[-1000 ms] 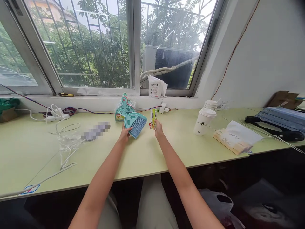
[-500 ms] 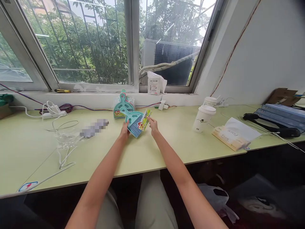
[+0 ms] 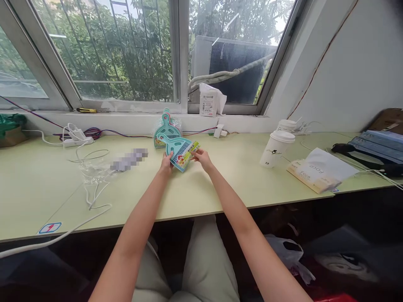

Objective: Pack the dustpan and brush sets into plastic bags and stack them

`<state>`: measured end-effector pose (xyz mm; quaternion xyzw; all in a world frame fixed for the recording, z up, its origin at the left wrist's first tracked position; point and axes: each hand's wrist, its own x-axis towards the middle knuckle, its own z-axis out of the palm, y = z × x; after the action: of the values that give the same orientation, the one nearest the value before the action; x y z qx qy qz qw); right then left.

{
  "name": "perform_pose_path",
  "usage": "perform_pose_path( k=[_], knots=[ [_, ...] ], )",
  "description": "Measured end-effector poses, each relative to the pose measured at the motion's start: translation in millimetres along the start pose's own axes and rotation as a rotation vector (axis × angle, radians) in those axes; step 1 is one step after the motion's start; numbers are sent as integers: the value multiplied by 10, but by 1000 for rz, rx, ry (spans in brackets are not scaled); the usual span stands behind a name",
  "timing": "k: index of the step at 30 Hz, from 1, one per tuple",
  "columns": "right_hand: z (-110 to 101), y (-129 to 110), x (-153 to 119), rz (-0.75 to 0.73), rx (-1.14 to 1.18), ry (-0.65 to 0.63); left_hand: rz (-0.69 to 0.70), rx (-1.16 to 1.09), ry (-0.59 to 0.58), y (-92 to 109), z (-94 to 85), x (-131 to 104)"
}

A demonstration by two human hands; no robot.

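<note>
My left hand (image 3: pixel 166 163) is closed on the lower left edge of a small teal dustpan (image 3: pixel 171 145), tilted above the table. A brush with blue-grey bristles (image 3: pixel 178 156) lies in the pan. Pinched in my right hand (image 3: pixel 203 160) is the right end of a printed yellow-green card (image 3: pixel 188 153), which lies across the bristles at the pan's wide edge. Just behind stands a stack of similar dustpan sets (image 3: pixel 166 126) in clear plastic, leaning near the window sill and partly hidden by the held one.
White lidded cups (image 3: pixel 277 149) and a tissue pack (image 3: pixel 315 170) stand to the right. Left are a power strip (image 3: pixel 78 137), loose cables, crumpled clear plastic (image 3: pixel 91 170) and a blurred-out item (image 3: pixel 129 160). A white packet (image 3: pixel 210 100) rests on the sill.
The card has turned and moved in against the dustpan's wide edge, and now covers more of the bristles. Both hands keep their holds. The head view has shifted slightly.
</note>
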<state>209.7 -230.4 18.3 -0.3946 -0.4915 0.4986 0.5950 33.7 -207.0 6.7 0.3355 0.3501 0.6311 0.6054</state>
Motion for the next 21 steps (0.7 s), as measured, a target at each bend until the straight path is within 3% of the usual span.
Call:
perform_pose_path(
  k=[2, 4, 8, 11, 16, 21],
  knots=[
    [45, 22, 0, 5, -7, -65, -17, 18, -47, -10, -3, -1],
    [69, 61, 10, 7, -108, -47, -35, 42, -106, -28, -9, -1],
    [8, 138, 50, -21, -537, 170, -34, 109, -218, -56, -13, -11],
    [-53, 155, 58, -31, -787, 258, -32, 170, -227, -50, 13, -31],
    [-16, 127, 19, -115, -933, 312, 14, 158, -174, -20, 74, -45],
    [77, 101, -45, -197, -936, 350, 66, 181, -210, 18, 82, -63]
  ],
)
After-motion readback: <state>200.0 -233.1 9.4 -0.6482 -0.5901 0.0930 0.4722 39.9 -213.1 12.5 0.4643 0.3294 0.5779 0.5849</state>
